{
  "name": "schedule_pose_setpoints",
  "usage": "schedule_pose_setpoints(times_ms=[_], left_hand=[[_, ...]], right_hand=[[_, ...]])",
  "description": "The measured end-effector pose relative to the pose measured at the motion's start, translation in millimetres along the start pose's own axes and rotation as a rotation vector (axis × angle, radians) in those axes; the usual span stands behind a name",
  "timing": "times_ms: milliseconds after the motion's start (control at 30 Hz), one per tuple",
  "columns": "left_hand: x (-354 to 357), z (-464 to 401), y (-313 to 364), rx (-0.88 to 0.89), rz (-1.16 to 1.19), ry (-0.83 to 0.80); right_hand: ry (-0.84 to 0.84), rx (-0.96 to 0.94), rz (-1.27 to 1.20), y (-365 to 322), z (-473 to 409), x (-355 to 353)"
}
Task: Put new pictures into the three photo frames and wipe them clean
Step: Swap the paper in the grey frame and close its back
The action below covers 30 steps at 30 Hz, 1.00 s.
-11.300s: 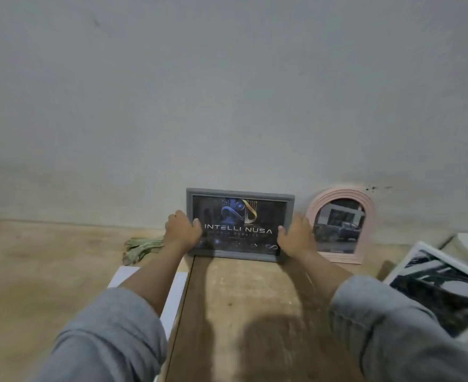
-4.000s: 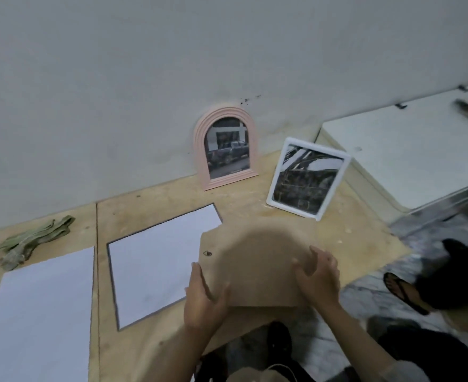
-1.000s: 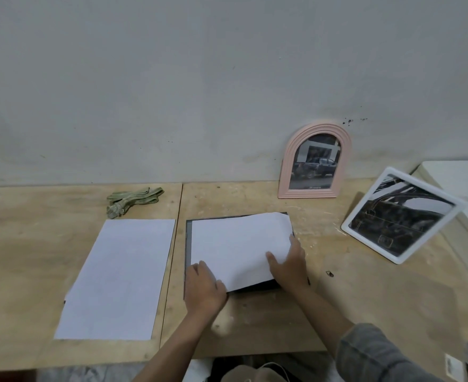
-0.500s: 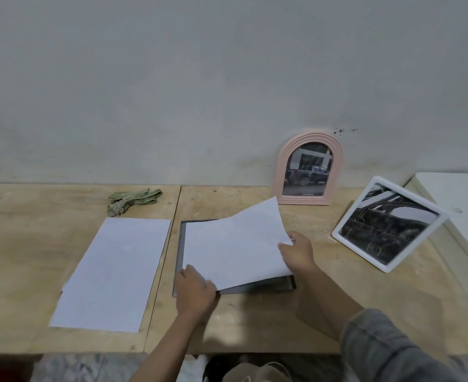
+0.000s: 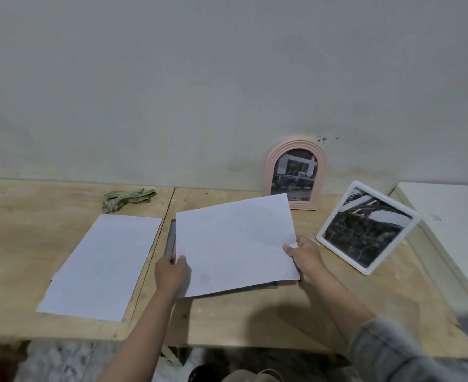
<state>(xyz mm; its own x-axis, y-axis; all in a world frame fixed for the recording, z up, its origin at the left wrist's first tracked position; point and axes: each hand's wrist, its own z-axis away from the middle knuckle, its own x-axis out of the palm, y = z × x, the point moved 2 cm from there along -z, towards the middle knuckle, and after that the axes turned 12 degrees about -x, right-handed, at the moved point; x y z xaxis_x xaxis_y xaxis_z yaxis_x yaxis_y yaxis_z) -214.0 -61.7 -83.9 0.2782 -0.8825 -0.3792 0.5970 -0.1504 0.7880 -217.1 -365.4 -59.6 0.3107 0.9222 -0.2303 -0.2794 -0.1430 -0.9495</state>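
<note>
Item: white paper sheet [image 5: 234, 244], now lifted off grey rectangular frame [image 5: 170, 238]; my left hand [image 5: 172, 272] and right hand [image 5: 304, 257] pinch its edges. Old picture removal, I judge.

Pink arched frame [image 5: 296, 175], white sheet [image 5: 235, 244]

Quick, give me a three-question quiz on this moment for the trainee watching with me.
1. True or false: both hands hold the white sheet above the grey frame.
2. What leans against the wall? A) pink arched frame B) green cloth C) second sheet
3. Where is the white frame relative to the right hand?

Key: 1 true: left hand and right hand both grip it. 2 A. 3 To its right.
</note>
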Motion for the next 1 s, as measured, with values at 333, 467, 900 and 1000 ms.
schedule_pose_setpoints(times_ms=[333, 467, 900, 1000], left_hand=[[-63.5, 4.5, -28.9, 0.001, 0.014, 0.236], [-113.8, 0.9, -53.6, -0.082, 0.103, 0.368], [-294.7, -63.2, -109.4, -0.347, 0.209, 0.650], [-338.9, -90.3, -114.1, -0.372, 0.189, 0.681]], right_hand=[[-0.042, -0.106, 0.110, -1.6, -0.9, 69.7], [-0.168, -0.126, 0.130, -9.2, -2.2, 135.6], [-0.548, -0.258, 0.182, -72.5, 28.5, 417.6], [-0.602, -0.248, 0.182, -89.3, 40.8, 488.3]])
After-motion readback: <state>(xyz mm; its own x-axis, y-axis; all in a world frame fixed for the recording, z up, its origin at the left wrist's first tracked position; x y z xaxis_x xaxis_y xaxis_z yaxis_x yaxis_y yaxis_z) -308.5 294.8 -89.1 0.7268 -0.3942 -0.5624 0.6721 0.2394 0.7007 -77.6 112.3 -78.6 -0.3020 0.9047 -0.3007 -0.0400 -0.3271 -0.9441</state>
